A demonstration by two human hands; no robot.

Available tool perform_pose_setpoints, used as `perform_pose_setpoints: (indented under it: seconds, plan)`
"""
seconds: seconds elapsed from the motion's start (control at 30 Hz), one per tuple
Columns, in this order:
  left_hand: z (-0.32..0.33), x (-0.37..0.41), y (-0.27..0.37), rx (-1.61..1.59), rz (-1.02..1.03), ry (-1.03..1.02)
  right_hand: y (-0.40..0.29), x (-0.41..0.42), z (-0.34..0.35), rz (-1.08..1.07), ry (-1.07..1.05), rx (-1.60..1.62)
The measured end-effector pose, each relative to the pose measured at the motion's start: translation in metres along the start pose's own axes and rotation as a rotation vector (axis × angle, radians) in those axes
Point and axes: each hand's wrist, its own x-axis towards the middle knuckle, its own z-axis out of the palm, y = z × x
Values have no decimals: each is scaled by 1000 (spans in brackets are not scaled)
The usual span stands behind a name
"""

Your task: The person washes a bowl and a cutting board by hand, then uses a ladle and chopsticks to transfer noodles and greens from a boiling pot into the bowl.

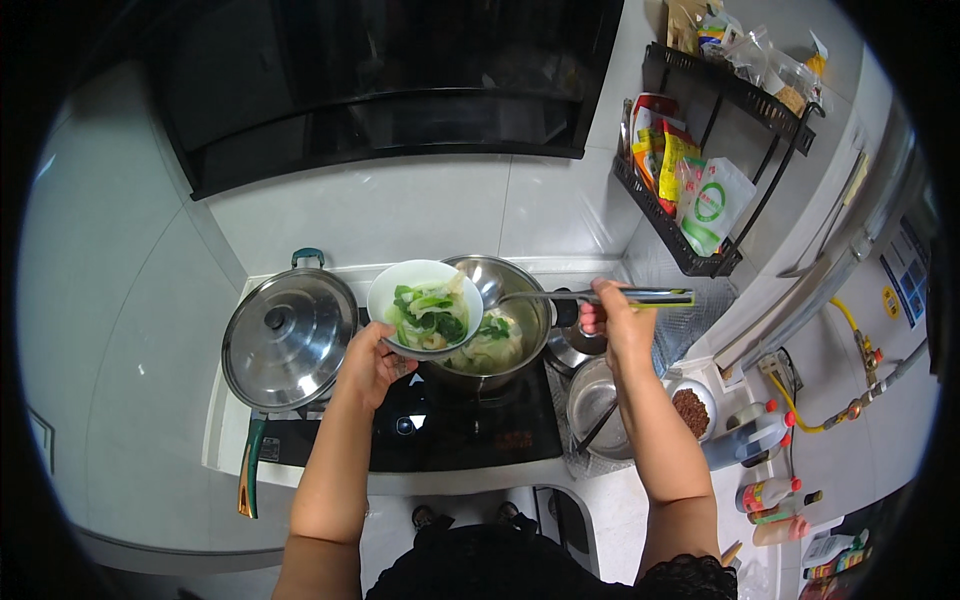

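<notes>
My left hand grips the near-left rim of a white bowl, which overlaps the left side of a steel pot. Leafy greens in pale broth lie inside the bowl. In my right hand is the handle of a metal ladle, its round head over the pot's far side, beside the bowl's right rim. More greens and pale pieces sit in the pot. The pot stands on a black glass cooktop, and its black side handle is close to my right fingers.
Left of the bowl is a lidded pan with a green handle jutting forward. At right are a pan with a dark utensil, a bowl of brown grains and several bottles. A black rack of packets hangs above; a range hood overhangs.
</notes>
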Motion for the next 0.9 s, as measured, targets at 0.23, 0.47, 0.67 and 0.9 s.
perform_pose_setpoints:
  seconds: [0.23,0.47,0.67,0.9]
  plan:
    - [-2,-7,-7,-38,-1,-5,-44,-16,10,-288,-105,28]
    - [-9,-5,-13,-120,-29,-30,-49,-51,12,-1430,-581,-452]
    - [-12,-10,-14,-124,-17,20,-31,-51,15,-1529,-360,-479]
    - [-23,-21,-17,-151,50,118,64,-1,13,-1208,-631,-886]
